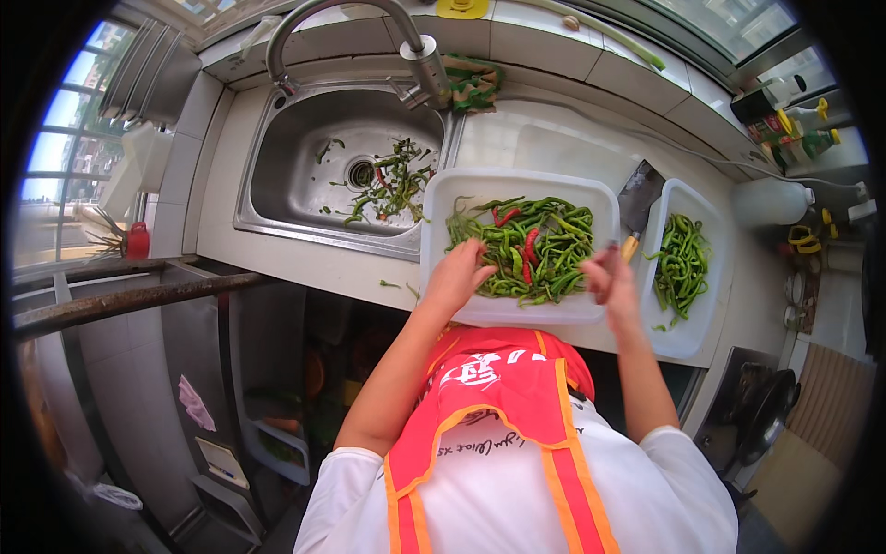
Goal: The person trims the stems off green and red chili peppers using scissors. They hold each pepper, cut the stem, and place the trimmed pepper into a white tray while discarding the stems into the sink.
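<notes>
Before me on the counter stands a white plastic tray [516, 181] with a loose heap of long green chili peppers [554, 228]. A few red chili peppers [530, 251] lie among them. My left hand [460, 271] is over the tray's near left part, its fingers bent down at the peppers; whether it pinches one is hidden. My right hand [612, 280], blurred, is at the tray's right rim with fingers curled; its contents are unclear. Just right of it stands a second white tray [698, 332] with green peppers [682, 263].
A cleaver [637, 201] with a wooden handle lies between the trays. Pepper stems and scraps [398, 180] lie in the steel sink [291, 159], below a faucet [426, 69]. A green-brown cloth [474, 83] sits behind. A white jug [772, 202] and a wok [768, 415] are at right.
</notes>
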{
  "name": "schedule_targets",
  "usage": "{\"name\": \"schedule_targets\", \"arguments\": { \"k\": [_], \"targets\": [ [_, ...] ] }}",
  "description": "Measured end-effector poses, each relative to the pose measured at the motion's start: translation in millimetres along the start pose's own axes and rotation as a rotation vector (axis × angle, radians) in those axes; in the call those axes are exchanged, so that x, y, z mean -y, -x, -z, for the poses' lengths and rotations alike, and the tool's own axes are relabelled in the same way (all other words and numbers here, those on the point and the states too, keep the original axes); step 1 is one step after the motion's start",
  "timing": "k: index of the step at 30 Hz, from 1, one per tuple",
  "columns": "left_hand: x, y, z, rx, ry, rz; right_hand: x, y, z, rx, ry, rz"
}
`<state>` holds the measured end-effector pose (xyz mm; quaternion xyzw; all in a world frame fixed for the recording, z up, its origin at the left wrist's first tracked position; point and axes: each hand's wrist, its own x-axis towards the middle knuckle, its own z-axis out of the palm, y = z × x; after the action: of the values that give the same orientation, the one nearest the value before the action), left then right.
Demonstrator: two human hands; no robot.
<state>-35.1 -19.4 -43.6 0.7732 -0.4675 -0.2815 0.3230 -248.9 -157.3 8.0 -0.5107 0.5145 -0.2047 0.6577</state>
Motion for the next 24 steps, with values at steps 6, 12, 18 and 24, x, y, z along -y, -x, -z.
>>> {"name": "schedule_targets", "arguments": {
  "k": [6,12,18,24],
  "targets": [
    [42,13,-30,0.144,-0.647,0.122,-8,-2,138,-0.614,0.984,0.231],
    [25,-1,20,0.096,0.153,0.228,6,7,34,-0.088,0.825,0.128],
    [1,3,76,-0.167,0.467,0.331,8,8,-68,0.58,0.888,0.097],
    [-10,15,108,-0.296,0.445,0.29,32,-7,-119,0.701,1.041,0.202]
  ]
}}
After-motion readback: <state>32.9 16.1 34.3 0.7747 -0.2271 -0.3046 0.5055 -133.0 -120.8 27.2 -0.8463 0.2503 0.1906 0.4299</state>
